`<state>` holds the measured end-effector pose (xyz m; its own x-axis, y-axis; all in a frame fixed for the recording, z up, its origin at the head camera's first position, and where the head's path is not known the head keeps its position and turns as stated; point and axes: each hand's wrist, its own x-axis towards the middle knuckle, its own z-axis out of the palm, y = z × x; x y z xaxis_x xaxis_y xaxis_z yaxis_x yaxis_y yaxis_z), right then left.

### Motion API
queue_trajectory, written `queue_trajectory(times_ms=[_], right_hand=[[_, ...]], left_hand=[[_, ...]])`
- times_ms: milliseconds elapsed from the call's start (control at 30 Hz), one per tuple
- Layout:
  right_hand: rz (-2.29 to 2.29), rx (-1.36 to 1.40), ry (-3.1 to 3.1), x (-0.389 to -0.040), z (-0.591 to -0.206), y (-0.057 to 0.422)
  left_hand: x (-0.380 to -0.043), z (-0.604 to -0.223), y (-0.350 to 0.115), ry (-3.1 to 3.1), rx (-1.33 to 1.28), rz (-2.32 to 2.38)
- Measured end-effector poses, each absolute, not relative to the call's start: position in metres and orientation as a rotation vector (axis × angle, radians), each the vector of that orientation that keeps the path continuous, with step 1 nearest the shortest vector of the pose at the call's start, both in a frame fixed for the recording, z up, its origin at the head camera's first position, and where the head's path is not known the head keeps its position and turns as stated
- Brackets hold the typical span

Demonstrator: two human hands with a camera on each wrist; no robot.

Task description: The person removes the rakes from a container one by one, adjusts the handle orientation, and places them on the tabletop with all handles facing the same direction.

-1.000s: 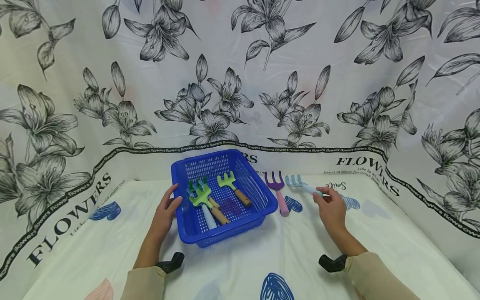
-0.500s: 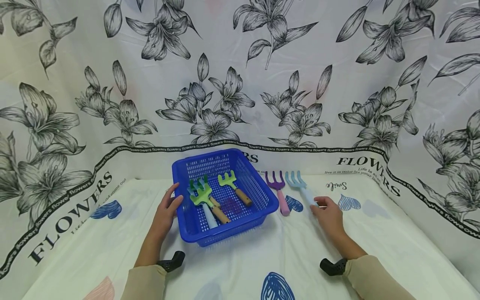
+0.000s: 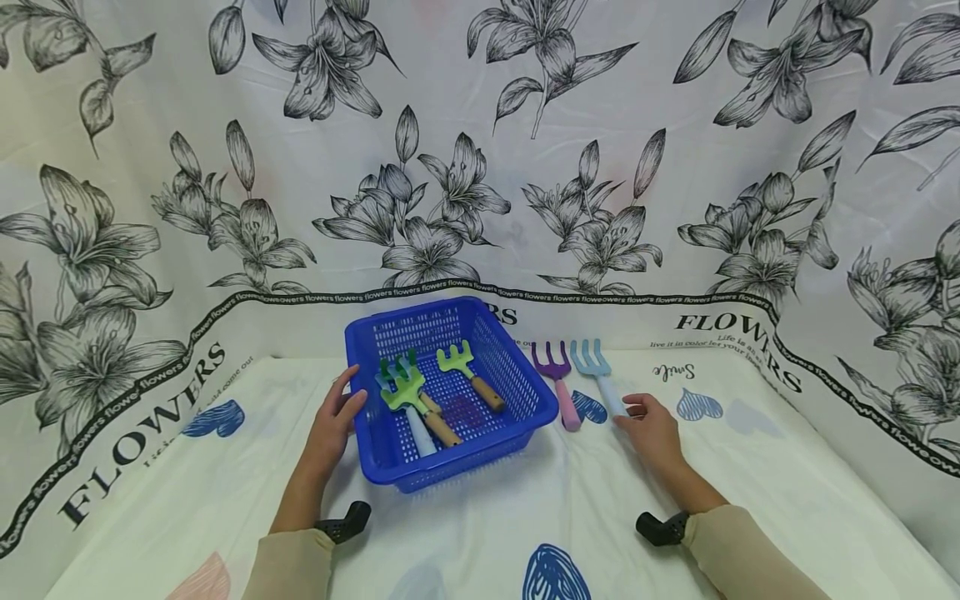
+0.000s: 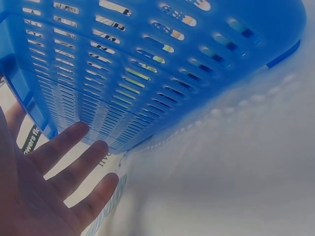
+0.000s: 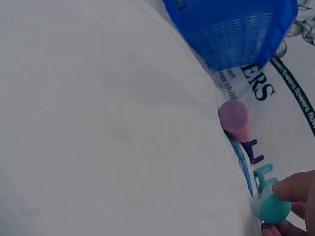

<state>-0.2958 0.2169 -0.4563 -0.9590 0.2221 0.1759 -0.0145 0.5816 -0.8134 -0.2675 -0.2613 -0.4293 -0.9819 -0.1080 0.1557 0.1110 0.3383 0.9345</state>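
Right hand [image 3: 651, 430] pinches handle end of pale-blue plastic fork [image 3: 609, 392], tines near tabletop's [image 3: 472, 533] far edge; left hand [image 3: 333, 414], fingers straight, spread, at left wall of blue perforated plastic basket [image 3: 457, 460]. Risks: end-only hold letting fork swivel into purple-and-pink plastic fork [image 3: 565, 400]; nudge skidding basket.

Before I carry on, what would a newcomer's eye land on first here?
Probably the blue basket near the middle of the head view, with bright green rakes inside and the left hand at its left edge. Right of it on the white cloth lie a purple rake and a light blue rake, its handle end pinched by the right hand.
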Motion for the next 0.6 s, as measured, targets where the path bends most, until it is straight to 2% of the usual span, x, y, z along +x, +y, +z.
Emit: queue_trajectory(times_ms=[600], right_hand=[[1.295,-0.143,-2.613,-0.3009,-0.4581,0.2153]], left_hand=[[-0.2666,-0.4287,-0.2608,-2.399,0.0,-1.716]])
